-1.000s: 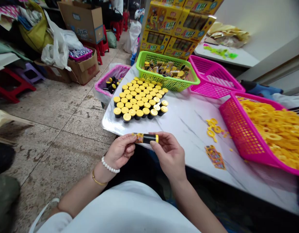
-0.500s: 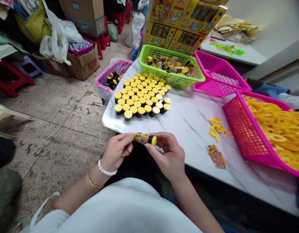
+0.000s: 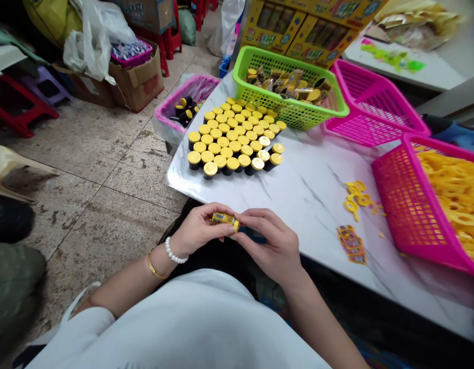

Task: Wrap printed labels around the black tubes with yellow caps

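Note:
A small canister (image 3: 226, 219) with a yellow printed label around it lies between my two hands, in front of my body. My left hand (image 3: 202, 225) wraps its fingers and thumb around its left side. At its right end, the fingertips and thumb of my right hand (image 3: 271, 241) pinch it. My fingers cover part of it, and its black body is hidden. Beyond my hands, several black canisters with yellow lids (image 3: 232, 136) stand upright in close rows on the table. To the right of my right hand lie printed label stickers (image 3: 351, 245).
On the white marbled table (image 3: 306, 205) are a green basket (image 3: 290, 105) of canisters, a pink basket (image 3: 409, 215) of yellow plastic rings and a few loose rings (image 3: 354, 197). Another pink basket (image 3: 378, 115) stands behind. A lined pink bin (image 3: 165, 110) sits off the left edge.
The canister has turned in my hands, so a yellow label face shows instead of its yellow lid and black end. My hands have come closer together. The view has shifted slightly.

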`<state>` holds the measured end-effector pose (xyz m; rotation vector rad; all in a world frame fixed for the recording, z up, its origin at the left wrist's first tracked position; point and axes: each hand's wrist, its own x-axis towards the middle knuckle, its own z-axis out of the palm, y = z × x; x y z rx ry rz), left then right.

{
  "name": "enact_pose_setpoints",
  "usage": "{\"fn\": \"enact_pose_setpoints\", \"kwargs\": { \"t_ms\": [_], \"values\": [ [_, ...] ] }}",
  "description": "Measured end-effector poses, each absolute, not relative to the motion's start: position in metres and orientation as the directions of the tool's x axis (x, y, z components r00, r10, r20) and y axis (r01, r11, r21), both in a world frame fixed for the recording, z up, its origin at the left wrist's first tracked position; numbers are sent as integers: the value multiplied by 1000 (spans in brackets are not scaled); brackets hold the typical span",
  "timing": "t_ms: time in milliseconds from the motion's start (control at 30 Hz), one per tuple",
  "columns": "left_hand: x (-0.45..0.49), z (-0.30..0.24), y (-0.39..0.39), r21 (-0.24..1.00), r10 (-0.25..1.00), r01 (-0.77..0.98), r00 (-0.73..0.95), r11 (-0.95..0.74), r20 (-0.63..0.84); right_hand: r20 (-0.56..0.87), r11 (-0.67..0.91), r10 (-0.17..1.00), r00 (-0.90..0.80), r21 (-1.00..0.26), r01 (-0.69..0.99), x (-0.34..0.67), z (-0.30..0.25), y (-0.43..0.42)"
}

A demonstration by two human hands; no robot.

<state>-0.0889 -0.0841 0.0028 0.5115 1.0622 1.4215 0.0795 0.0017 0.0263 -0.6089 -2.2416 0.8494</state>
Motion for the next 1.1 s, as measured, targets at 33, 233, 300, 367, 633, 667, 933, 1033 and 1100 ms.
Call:
{"fn": "enact_pose_setpoints", "kwargs": {
  "t_ms": [33,233,300,367,633,667,933,1033,1100],
  "values": [
    [-89,2,-84,820,945,-555,-173,141,-279,432,704,597,-676,-687,182,81,26,2],
    [-92,12,-95,859,943,-496,-209,125,-258,464,689,608,-645,-711,138,85,27,0],
    [-91,17,-96,921,953,-379,-235,89,-189,337,533,697,-633,-834,143,84,25,-2],
    [-91,21,-96,983,961,-178,-263,35,-82,104,235,768,-631,-964,127,82,19,-5],
    [-97,23,-92,994,975,-27,-189,110,-113,238,359,788,-567,-927,109,93,11,-11],
    [-97,24,-92,987,978,-80,-147,138,-149,300,438,761,-576,-892,115,94,12,-11],
    [-99,23,-89,966,984,-215,-68,146,-164,-307,-313,695,-651,-943,111,82,7,-8],
    [-99,17,-88,901,962,-344,24,262,-271,-243,-247,660,-711,-964,100,84,11,-1],
    [-98,13,-88,870,947,-381,51,312,-318,-138,-133,662,-737,-989,66,88,15,3]
  ]
}}
